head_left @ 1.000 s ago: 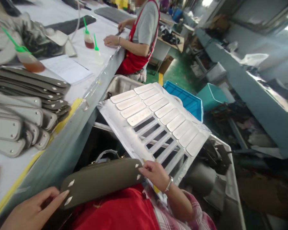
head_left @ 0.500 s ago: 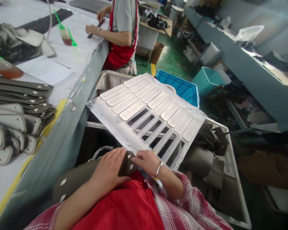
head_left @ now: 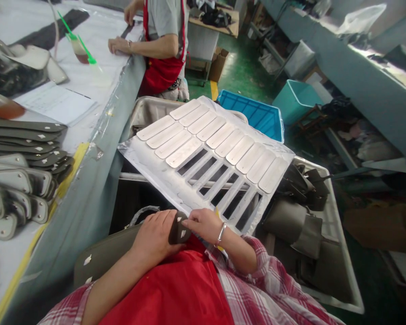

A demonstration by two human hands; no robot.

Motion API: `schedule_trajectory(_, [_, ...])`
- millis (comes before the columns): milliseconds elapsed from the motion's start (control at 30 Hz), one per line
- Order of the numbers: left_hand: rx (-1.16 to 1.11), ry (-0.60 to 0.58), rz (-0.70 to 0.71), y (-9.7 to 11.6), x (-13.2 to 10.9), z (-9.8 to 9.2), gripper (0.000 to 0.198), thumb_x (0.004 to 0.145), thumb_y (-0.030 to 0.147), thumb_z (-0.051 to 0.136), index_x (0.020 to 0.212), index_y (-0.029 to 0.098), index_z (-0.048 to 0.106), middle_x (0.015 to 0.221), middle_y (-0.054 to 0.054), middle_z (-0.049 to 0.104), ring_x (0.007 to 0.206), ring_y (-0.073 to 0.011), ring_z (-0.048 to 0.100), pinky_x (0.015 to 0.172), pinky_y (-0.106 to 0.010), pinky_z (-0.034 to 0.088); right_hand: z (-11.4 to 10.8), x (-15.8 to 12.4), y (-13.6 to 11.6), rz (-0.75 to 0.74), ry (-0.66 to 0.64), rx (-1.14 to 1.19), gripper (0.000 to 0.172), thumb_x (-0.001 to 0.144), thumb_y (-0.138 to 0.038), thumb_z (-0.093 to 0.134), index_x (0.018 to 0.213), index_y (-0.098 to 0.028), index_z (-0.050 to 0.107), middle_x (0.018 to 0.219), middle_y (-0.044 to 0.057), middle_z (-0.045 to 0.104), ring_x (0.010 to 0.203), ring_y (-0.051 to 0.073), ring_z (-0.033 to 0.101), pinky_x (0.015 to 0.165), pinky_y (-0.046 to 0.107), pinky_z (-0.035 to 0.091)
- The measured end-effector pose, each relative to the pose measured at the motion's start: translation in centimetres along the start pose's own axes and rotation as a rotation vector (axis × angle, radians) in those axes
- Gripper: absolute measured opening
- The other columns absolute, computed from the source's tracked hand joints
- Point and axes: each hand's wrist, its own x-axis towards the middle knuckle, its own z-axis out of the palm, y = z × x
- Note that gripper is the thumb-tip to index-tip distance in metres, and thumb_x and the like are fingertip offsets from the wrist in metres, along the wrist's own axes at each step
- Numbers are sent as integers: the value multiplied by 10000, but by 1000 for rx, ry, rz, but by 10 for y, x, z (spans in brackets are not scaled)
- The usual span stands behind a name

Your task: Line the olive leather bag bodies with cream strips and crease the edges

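Across my lap lies a long olive leather-like panel with rounded ends and small white tabs poking through it. My left hand is wrapped over the panel near its far end, thumb on the near side. At that end, beside two white tabs, my right hand has its fingers curled in a pinch on the panel's edge. Its fingertips are partly hidden. Just beyond both hands a white board carries rows of pale rounded strips, with several open slots on its near side.
Stacked olive pieces and pale-faced pieces crowd the table at left. A white bin holding olive parts stands at right. Beyond the board are a blue crate and a co-worker handling a dark strip.
The whole view has shifted slightly. My hands keep nearly the same hold on the panel, the right fingers moving only a little at its end. The co-worker's far hand has shifted.
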Motion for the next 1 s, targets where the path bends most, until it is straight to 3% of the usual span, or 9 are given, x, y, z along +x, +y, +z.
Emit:
schedule_trajectory(433, [23, 7, -18, 3, 2, 1, 555, 613, 399, 654, 1086, 168, 480, 1054, -110, 586, 968, -280, 541, 857, -397, 394, -3, -4, -5, -6, 35, -95, 270, 805, -365, 504, 667, -170, 630, 675, 26, 626, 631, 116, 527, 544, 217, 314])
schedule_trajectory(667, [-2, 9, -27, 2, 2, 1, 660, 547, 447, 707, 1095, 152, 489, 1061, -122, 584, 971, -292, 541, 858, -400, 395, 1, -1, -2, -5, 42, -87, 294, 813, -389, 495, 670, -170, 628, 663, 17, 615, 612, 107, 513, 532, 215, 301])
schedule_trajectory(1000, [7, -39, -30, 2, 4, -4, 601, 585, 434, 692, 1074, 153, 483, 1036, -109, 584, 952, -276, 537, 845, -394, 397, 5, 0, -6, 4, 50, -300, 370, 835, -466, 440, 703, -185, 641, 723, 40, 667, 664, 151, 576, 543, 251, 300])
